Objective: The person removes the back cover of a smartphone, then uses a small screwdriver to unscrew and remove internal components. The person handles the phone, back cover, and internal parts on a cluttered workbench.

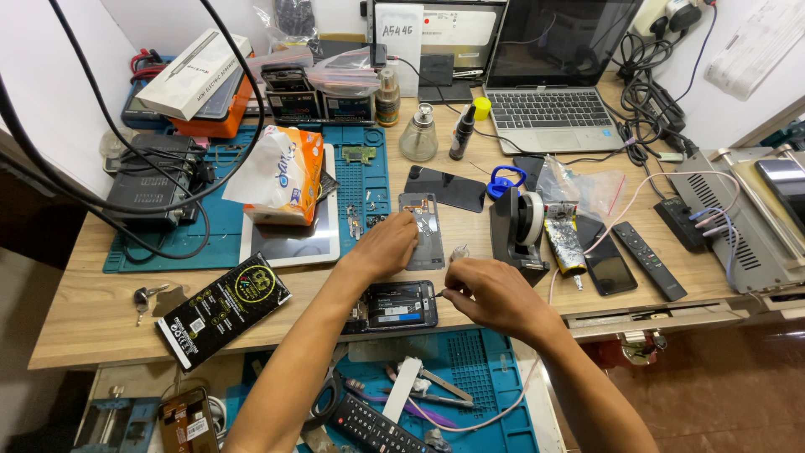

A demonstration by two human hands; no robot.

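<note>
Opened phone (400, 304): lies flat near front edge of wooden desk (92, 310), back cover off, battery & inner parts exposed. Between the two hands.
Left hand (387, 245): rests palm-down just above the phone, fingers curled loosely together; fingertips touch a detached grey panel (423, 228) lying behind the phone. Not gripping it as far as I can tell.
Right hand (490, 295): at phone's right edge, thumb & forefinger pinched on a thin tool (439, 294), prob. small screwdriver or tweezer; tip sits at the phone's edge. Other fingers folded in.
Progress (judgement): phone already opened, one panel off & set aside; work is at inner parts on right edge. Battery looks to be in place. Nothing reassembled yet.
Small parts: screws/bits on blue mat (369, 189) behind, near left hand.
Nearby: tablet (293, 239) w/ tissue pack (281, 172) on it, left; tape dispenser (520, 226) & glue tube (566, 243), right; dark phone (610, 270) & remote (650, 260) further right.
Back of desk: laptop (545, 109), glass bottle (419, 134).
Lower shelf: second blue mat (495, 377), loose tools, another remote (373, 424).
</note>
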